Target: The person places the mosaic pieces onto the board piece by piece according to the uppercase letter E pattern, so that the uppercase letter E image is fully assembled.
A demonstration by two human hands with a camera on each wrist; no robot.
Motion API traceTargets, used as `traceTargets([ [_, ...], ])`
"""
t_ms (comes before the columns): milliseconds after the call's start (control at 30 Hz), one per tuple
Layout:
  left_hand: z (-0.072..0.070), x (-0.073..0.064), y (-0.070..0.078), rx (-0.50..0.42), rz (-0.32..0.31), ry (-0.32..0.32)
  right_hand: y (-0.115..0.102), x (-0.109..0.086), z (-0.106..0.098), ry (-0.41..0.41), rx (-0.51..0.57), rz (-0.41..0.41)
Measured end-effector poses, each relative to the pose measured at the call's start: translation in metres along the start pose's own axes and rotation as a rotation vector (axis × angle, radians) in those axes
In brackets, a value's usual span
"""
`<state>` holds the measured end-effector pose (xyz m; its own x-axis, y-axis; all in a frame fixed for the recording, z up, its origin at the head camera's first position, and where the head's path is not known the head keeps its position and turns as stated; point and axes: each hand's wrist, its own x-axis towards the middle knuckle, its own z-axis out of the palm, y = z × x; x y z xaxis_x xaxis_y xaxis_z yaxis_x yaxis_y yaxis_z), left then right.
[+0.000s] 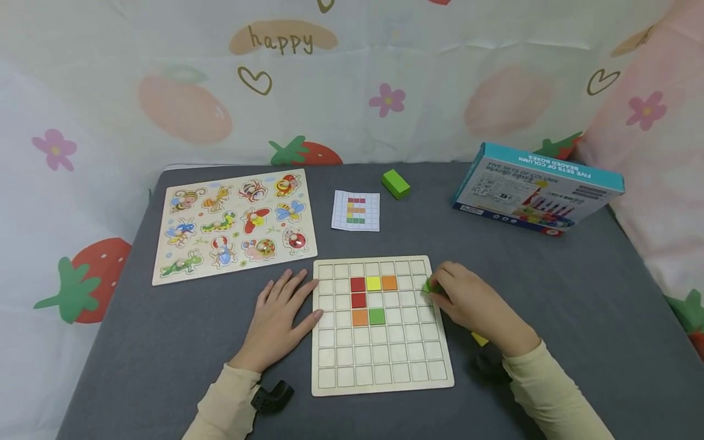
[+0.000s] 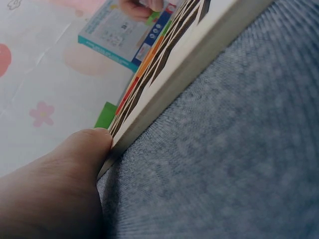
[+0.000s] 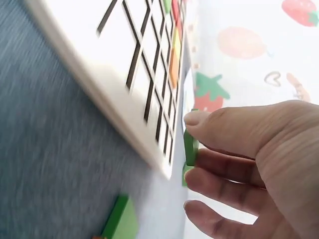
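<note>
A pale backdrop (image 1: 330, 119) is bearing the word "happy". The grid board (image 1: 379, 354) is lying flat. A box (image 1: 522, 195) is showing "FIVE SETS OF COLUMN BEADED BOXES". The left hand (image 1: 280, 315) is touching the grid board's left edge, fingers spreading apart. The right hand (image 1: 472, 299) is pinching a green tile (image 3: 190, 149) near the right edge.

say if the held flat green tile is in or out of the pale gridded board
Out: the right hand pinches the green tile, seated in no cell of the board.
</note>
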<state>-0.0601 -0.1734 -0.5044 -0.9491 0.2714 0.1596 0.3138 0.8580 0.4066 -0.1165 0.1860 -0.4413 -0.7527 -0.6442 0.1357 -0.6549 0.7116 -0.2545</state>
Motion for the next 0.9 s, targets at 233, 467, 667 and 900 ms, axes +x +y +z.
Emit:
traceTargets([
  [233, 0.001, 0.0, -0.001, 0.003, 0.008, 0.007, -0.017, 0.006, 0.004, 0.011, 0.035, -0.097],
  [467, 0.001, 0.001, -0.001, 0.004, 0.009, 0.009, -0.032, 0.011, 0.01, 0.01, 0.07, -0.167],
  [667, 0.001, 0.001, -0.001, 0.004, 0.011, 0.011, -0.043, 0.015, 0.015, -0.036, 0.068, -0.192],
  [900, 0.001, 0.0, -0.001, 0.002, 0.014, 0.013, -0.048, 0.015, 0.022, -0.065, 0.057, -0.206],
])
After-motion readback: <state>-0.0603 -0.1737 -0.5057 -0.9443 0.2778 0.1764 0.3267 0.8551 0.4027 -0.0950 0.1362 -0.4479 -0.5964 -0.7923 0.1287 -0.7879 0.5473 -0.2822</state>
